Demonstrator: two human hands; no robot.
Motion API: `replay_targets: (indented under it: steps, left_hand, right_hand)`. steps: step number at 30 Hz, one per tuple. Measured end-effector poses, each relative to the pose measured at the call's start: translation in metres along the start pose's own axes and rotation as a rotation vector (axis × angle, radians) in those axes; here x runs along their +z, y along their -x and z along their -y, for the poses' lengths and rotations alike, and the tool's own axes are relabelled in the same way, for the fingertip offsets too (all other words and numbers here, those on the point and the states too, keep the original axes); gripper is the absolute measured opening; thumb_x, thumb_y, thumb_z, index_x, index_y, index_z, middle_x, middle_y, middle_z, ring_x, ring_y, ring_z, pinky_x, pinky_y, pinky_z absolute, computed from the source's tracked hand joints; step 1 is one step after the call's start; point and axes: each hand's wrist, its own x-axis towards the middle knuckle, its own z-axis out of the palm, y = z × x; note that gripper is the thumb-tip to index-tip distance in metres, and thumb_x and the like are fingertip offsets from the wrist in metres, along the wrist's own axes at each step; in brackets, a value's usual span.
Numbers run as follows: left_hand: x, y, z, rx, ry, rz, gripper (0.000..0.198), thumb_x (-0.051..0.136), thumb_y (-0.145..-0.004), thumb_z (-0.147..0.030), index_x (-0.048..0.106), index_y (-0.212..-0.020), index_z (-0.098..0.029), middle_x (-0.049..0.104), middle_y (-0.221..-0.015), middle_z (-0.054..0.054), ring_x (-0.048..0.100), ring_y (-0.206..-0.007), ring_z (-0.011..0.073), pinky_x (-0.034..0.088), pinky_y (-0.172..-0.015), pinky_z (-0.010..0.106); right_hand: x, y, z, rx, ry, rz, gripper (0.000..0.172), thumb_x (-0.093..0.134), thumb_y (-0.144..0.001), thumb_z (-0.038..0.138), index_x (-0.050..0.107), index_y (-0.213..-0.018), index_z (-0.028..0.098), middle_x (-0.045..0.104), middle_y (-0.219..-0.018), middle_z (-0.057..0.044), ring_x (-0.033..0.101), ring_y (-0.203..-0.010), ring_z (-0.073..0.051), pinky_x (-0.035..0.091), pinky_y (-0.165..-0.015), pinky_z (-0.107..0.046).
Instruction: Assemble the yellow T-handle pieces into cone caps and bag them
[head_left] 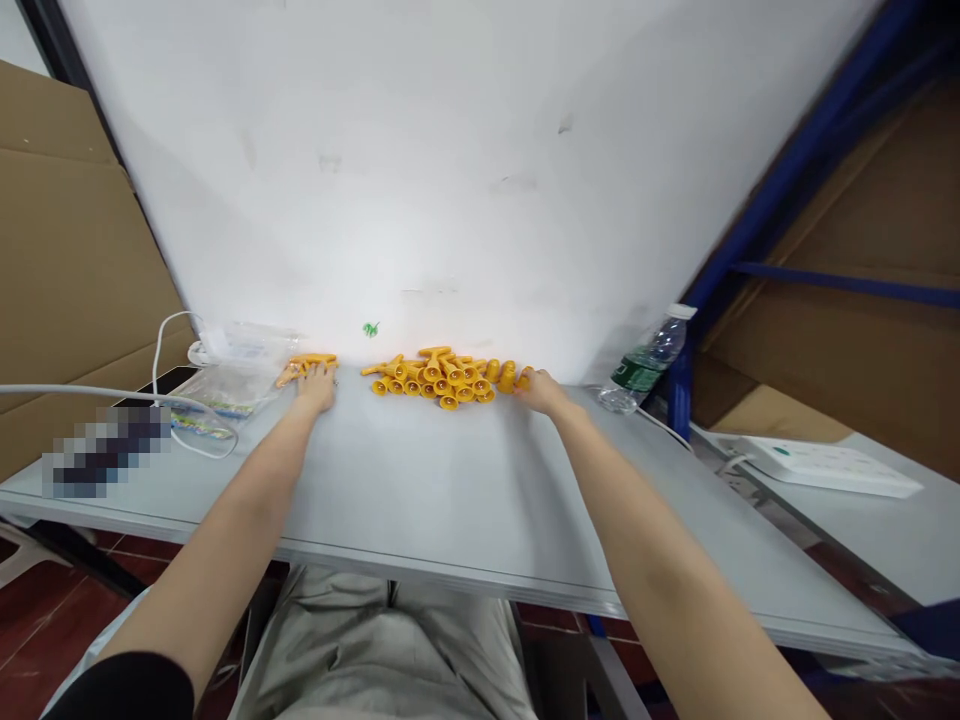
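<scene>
Toward the left of the table, my left hand reaches out with its fingers stretched over a few slim yellow plastic pieces. A heap of yellow cup-ended plastic pieces lies in the middle, most with their hollow round ends facing me. At the heap's right end stand rounded yellow pieces. My right hand has its fingers closed around a similar rounded yellow piece beside them. The tips of its fingers are partly hidden.
A white panel rises behind the table. Clear plastic bags, a white cable and a blurred dark object lie left. A tilted water bottle leans at right, near a blue post and white power strip.
</scene>
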Motion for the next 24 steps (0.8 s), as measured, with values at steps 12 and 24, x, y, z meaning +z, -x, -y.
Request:
replay_targets:
  steps: [12, 24]
  left_hand:
    - [-0.005, -0.018, 0.019, 0.071, -0.121, 0.087, 0.043, 0.036, -0.085, -0.004, 0.061, -0.117, -0.016, 0.06, -0.13, 0.016, 0.054, -0.122, 0.0291, 0.035, -0.105, 0.048]
    - [0.002, -0.02, 0.02, -0.02, -0.069, -0.085, 0.034, 0.04, -0.084, -0.007, 0.071, -0.099, -0.006, 0.068, -0.108, 0.024, 0.059, -0.113, 0.0357, 0.033, -0.103, 0.05]
  right_hand:
    - [0.023, 0.021, -0.001, 0.099, 0.007, -0.209, 0.037, 0.044, -0.088, 0.017, 0.054, -0.123, 0.016, 0.051, -0.132, -0.017, 0.053, -0.115, -0.028, 0.042, -0.092, -0.036]
    - [0.033, 0.021, -0.002, 0.175, -0.027, -0.165, 0.045, 0.041, -0.089, 0.016, 0.045, -0.134, 0.012, 0.054, -0.134, -0.017, 0.052, -0.12, -0.028, 0.034, -0.097, -0.041]
